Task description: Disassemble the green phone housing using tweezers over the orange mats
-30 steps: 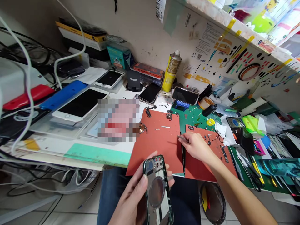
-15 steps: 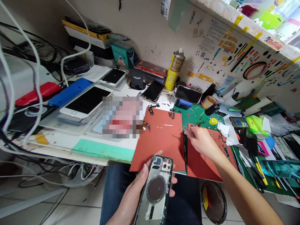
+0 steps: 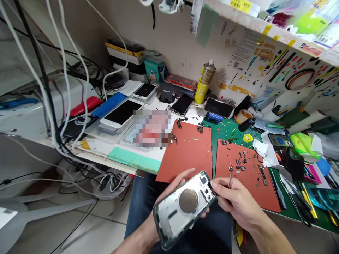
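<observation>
Holding, left hand: the left hand [image 3: 169, 192] lies under and behind the phone housing [image 3: 172, 223], its fingers curled on the edges, so it is closed on it.
Right hand: the right hand [image 3: 234, 194] has the thumb and fingers pressed together on a slim metal tool [image 3: 230, 180], which points up between them; the fingertips touch the camera corner of the housing, but I cannot tell if they pinch some small part there.
Phone housing: it is tilted above the person's legs [image 3: 140, 203], in front of the tabletop [image 3: 99, 148], with the inner side and a round coil [image 3: 188, 201] turned to the camera.
Red-brown mats: the left mat [image 3: 185, 155] and the right mat [image 3: 247, 194] lie just beyond the hands; small dark parts [image 3: 239, 162] are spread on the right one.
Between the mats: a thin black tool [image 3: 212, 162] lies lengthwise.
Green mat: the green mat [image 3: 224, 132] shows behind and beside them, with a yellow round piece [image 3: 247, 138] on it.
Farther back: a phone [image 3: 219, 107] leans on a blue stand [image 3: 213, 118], and near it a yellow spray can [image 3: 205, 83] is upright.
Left side: a white phone [image 3: 122, 113] rests on clear trays [image 3: 106, 131], beside a long blue object [image 3: 109, 104] and a red one; a pixelated patch hides what lies near them.
Above: a shelf [image 3: 278, 31] crosses the wall [image 3: 174, 46].
</observation>
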